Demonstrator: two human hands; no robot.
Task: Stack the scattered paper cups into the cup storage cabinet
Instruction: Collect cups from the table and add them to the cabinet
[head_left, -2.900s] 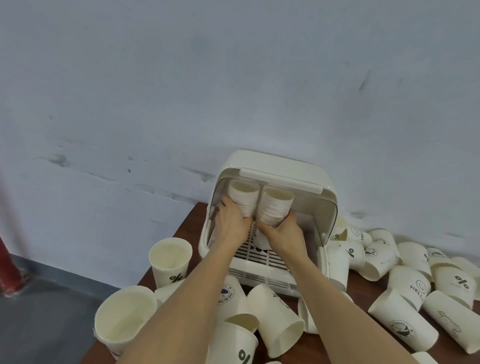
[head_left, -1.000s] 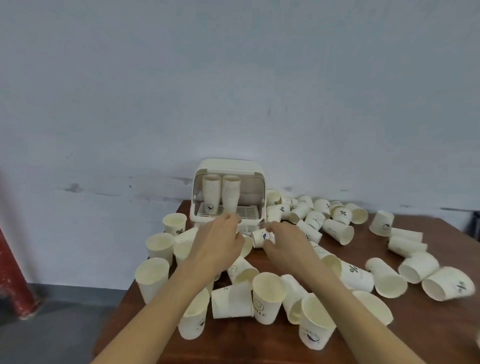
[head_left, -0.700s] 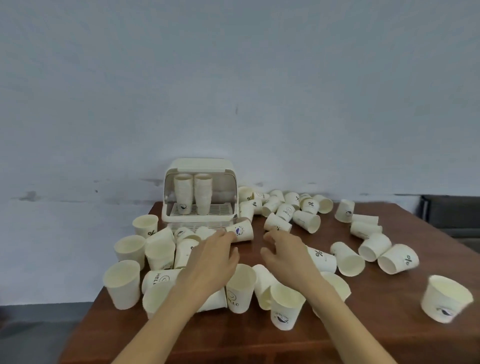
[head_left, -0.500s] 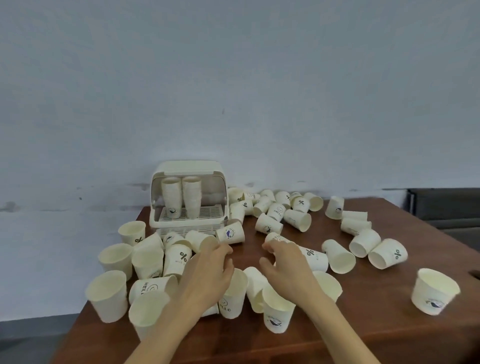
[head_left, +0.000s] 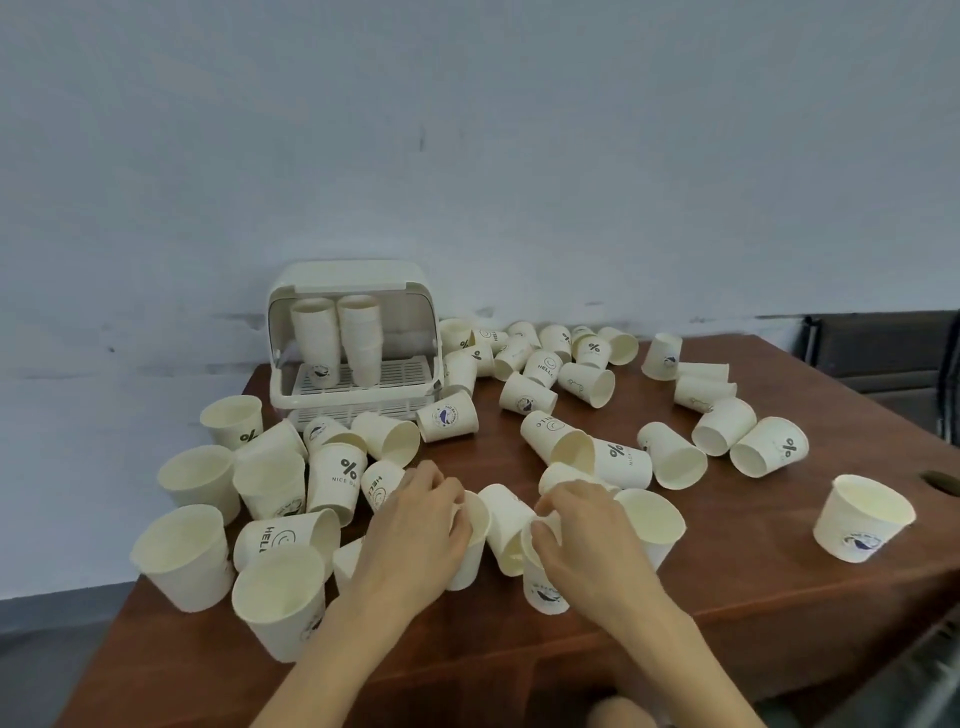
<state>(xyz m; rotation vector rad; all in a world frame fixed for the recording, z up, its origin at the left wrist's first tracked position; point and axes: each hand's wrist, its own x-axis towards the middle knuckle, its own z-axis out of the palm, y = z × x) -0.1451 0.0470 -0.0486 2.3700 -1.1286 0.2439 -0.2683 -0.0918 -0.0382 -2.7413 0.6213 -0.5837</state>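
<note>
While cups lie strewn over the table:
Cups (head_left: 524, 400): scattered across the brown table (head_left: 779, 587), most on their sides, some upright; thickest at 9 o'clock and at 12 to 1 o'clock of the hands.
Left hand (head_left: 415, 530): fingers curled round an upright cup (head_left: 470, 545) at the near middle of the table, thumb toward its rim.
Right hand (head_left: 587, 535): fingers curled over the rim of a printed upright cup (head_left: 543, 590), just at 3 o'clock of the left hand's cup; grip partly hidden by the knuckles.
Between hands: one cup on its side (head_left: 506, 525), touching both held cups.
Cabinet (head_left: 353, 338): white, lid raised, at 11 o'clock of the hands, against the wall (head_left: 467, 156) at the far edge of the table.
Stacks: two upright stacks (head_left: 337, 338) side by side on the cabinet's slatted rack, the right stack just beside the left one.
At 9 o'clock: upright cups near the table's left edge, one large at the near corner (head_left: 280, 597), one marked with a percent sign (head_left: 234, 421).
At 1 o'clock: heap of tipped cups along the wall, beside the cabinet.
At 3 o'clock: lone upright cup (head_left: 860, 519), well apart from the rest.
Beyond table: dark seat (head_left: 883, 353) at far right, grey floor (head_left: 47, 639) at lower left.
</note>
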